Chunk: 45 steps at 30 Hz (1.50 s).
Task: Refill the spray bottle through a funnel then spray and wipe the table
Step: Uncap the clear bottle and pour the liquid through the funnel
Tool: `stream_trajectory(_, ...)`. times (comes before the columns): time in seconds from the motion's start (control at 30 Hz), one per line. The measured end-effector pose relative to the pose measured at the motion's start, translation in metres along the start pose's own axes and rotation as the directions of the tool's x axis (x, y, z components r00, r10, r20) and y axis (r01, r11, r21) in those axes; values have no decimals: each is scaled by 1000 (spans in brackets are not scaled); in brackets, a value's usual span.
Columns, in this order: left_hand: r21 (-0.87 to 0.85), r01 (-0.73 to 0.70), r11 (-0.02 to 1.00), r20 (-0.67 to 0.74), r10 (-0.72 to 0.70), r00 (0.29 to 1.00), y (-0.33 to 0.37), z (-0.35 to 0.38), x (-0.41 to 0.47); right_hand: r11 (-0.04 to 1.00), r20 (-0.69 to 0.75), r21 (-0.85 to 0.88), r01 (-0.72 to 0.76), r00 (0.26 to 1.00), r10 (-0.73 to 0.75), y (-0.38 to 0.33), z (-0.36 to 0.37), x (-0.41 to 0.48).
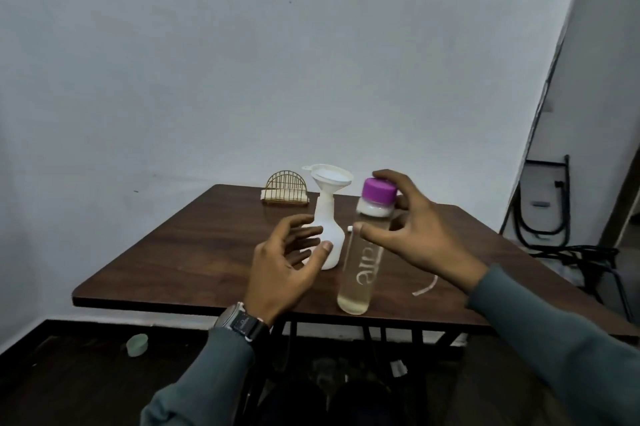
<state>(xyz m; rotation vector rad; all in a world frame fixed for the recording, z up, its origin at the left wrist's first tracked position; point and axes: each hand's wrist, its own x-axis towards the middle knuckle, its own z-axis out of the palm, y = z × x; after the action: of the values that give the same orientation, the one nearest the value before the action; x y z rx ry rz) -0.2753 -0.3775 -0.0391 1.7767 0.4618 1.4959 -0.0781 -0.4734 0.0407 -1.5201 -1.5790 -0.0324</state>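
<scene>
Left hand (pixel 287 263) hovers near the spray bottle (pixel 329 218)

Hands: two, a left hand (pixel 284 266) and a right hand (pixel 415 235)
Bottles: two, a white spray bottle (pixel 331 226) and a clear bottle (pixel 360 275)
Funnel (pixel 332 177): one
Purple cap (pixel 379 193): one
Wire rack (pixel 286 189): one
Wristwatch (pixel 239 319): one
Table (pixel 194 252): one
Green cup (pixel 136 344): one

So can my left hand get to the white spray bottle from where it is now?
Probably yes. The left hand is open right beside the spray bottle, with nothing between them. The clear bottle stands off to the right, out of the path.
</scene>
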Motion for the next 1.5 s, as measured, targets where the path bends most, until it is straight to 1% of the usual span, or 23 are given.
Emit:
stream_trajectory(0.07,8,-10,1000,52,9,999,7,7,2,1000,0,-7,16,1000,-16,-6,9,4)
stream_trajectory(0.13,27,-26,999,63,24,998,12,15,8,999,13,-21,33,999,-33,-14,15,8)
stream_trajectory(0.27,134,-65,989,81,54,995,19,34,17,999,40,-45,21,999,-19,-23,23,8)
stream_trajectory(0.33,172,-50,984,66,39,997,16,41,18,998,49,-62,15,999,-12,-25,25,8)
stream_trajectory(0.43,237,8,972,16,-12,1000,3,47,18,996,65,-87,2,998,4,-28,23,7)
stream_trajectory(0.53,238,64,969,-4,-64,998,-6,47,18,993,94,-114,-4,995,15,-33,21,5)
stream_trajectory(0.7,263,56,963,24,-65,998,-6,46,22,989,91,-149,4,996,10,-36,23,6)
stream_trajectory(0.77,281,60,958,27,-71,997,-4,45,22,986,106,-169,-12,994,30,-39,22,9)
stream_trajectory(0.87,263,90,961,41,-105,994,-2,45,22,981,98,-190,-49,993,69,-45,17,15)
stream_trajectory(0.97,241,85,967,54,-101,993,0,46,20,971,33,-240,-17,999,25,-47,12,21)
stream_trajectory(1.07,217,87,972,71,-104,992,2,45,20,964,13,-265,15,1000,-12,-49,6,24)
stream_trajectory(1.23,142,145,979,220,-174,960,2,41,26,960,-37,-279,10,999,-21,-60,1,28)
stream_trajectory(1.33,156,143,977,256,-180,950,0,40,29,955,-9,-297,25,1000,-29,-62,0,33)
stream_trajectory(1.5,168,146,975,299,-191,935,2,39,32,918,116,-397,23,993,25,-66,3,41)
